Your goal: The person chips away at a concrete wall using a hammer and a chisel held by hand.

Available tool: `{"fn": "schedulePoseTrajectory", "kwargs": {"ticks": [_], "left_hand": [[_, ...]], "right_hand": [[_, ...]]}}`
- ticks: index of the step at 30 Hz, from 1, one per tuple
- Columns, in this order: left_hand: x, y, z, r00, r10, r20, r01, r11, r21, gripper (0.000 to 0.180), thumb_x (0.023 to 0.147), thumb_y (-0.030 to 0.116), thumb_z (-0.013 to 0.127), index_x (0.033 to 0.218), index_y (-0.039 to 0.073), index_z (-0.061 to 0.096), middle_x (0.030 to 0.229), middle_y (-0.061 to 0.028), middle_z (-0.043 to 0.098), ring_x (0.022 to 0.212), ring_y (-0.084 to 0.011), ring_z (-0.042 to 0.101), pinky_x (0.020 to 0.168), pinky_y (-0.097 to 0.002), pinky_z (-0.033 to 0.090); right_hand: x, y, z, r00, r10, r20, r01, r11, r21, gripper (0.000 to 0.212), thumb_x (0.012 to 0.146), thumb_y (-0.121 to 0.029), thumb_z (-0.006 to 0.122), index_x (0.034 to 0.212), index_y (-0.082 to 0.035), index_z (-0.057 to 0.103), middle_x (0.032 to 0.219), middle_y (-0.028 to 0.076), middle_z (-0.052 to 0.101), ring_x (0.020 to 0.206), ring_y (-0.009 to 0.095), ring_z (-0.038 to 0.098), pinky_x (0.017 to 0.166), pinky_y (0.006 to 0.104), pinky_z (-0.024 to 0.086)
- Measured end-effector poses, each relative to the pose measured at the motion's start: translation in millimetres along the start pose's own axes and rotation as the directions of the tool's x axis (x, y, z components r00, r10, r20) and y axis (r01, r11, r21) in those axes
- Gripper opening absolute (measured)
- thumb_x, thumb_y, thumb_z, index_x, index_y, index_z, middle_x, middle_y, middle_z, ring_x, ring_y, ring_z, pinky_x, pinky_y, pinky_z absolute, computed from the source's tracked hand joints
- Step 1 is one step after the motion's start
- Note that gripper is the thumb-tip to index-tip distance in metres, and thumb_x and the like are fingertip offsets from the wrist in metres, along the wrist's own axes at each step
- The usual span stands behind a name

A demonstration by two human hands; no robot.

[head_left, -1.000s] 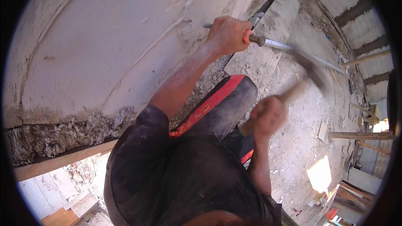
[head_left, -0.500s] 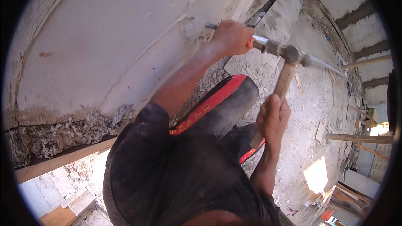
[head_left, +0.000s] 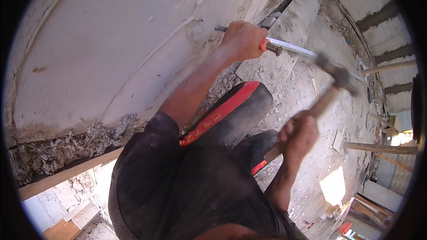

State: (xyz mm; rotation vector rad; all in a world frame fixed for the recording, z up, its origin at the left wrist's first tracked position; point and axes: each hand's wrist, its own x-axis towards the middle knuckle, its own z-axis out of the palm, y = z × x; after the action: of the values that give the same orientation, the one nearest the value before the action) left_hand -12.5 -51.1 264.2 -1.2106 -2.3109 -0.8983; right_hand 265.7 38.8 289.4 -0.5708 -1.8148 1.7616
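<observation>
My left hand (head_left: 243, 41) is closed round a chisel (head_left: 273, 48). The chisel's dark blade sticks out toward the plastered wall (head_left: 120, 31), and its orange collar and round struck end show on the other side of the fist. In my right hand (head_left: 300, 135) is a hammer (head_left: 325, 101), gripped low on its wooden handle. The hammer's head is blurred and stands apart from the chisel, to its right. Whether the blade's tip touches the wall I cannot tell. Beyond the chisel a long pale strip with fine marks (head_left: 293, 48) runs to the right.
Broken rubble (head_left: 229, 78) lies along the wall's foot, beside my bent knee (head_left: 258, 100). A rough broken edge (head_left: 66, 146) and a wooden board (head_left: 71, 173) run at lower left. Wooden poles (head_left: 378, 147) reach in from the right over the dusty floor.
The hammer's head was at the chisel's struck end; now it has swung away to the right, with my right hand shifting rightward. My left hand and the chisel have barely moved.
</observation>
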Motion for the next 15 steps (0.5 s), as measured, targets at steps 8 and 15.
{"fn": "schedulePoseTrajectory", "kwargs": {"ticks": [8,15], "left_hand": [[10,6,-10,0.998,-0.052,-0.018,0.049,0.990,-0.135,0.016,0.079,0.024,0.066,0.070,0.011,0.062,0.063,-0.0091,0.063,0.062,-0.0320,0.064,0.059,-0.0426,0.049],[0,-4,-12,0.998,-0.070,0.004,0.070,0.986,-0.151,0.015,0.077,0.025,0.068,0.071,0.011,0.063,0.063,-0.0087,0.064,0.064,-0.0321,0.064,0.060,-0.0424,0.050]], "right_hand": [[22,12,16,0.992,-0.107,0.070,0.111,0.993,-0.045,0.036,0.100,-0.038,0.050,0.088,-0.004,0.054,0.061,0.002,0.048,0.049,0.018,0.049,0.046,0.0331,0.042],[20,-23,-1,0.948,-0.212,-0.236,0.270,0.929,0.252,0.046,0.101,-0.047,0.041,0.094,-0.002,0.049,0.060,0.006,0.045,0.043,0.018,0.046,0.039,0.0296,0.040]]}}
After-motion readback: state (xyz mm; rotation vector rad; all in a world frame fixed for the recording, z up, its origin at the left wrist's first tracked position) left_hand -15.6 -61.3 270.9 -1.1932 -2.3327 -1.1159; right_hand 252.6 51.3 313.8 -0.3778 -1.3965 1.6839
